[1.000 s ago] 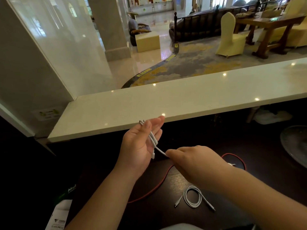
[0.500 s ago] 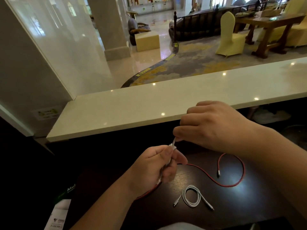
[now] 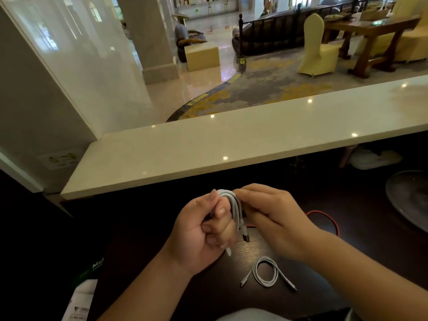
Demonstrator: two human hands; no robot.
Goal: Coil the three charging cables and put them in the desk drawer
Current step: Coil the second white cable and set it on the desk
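dark desk (image 3: 231,295) under lobby counter | I'm seeing left hand (image 3: 201,235) gripping the looped white cable (image 3: 234,205), right hand (image 3: 273,216) pinching its top | coiling second cable; second white cable (image 3: 266,271) lying coiled, red cable (image 3: 324,217) loose | next: finishing wrap without the loops springing, drawer not in view

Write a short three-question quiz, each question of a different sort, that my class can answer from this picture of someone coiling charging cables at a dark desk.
1. True or false: the white cable being coiled is looped around fingers of the left hand.
2. Which cable lies already coiled on the desk? A) a red one B) a white one C) a black one
3. Fill in: the uncoiled cable lying beyond the right hand is ___ in colour.

Key
1. True; the right hand pinches the top of the loops.
2. B, the coiled white cable near the person.
3. Red: the red cable.
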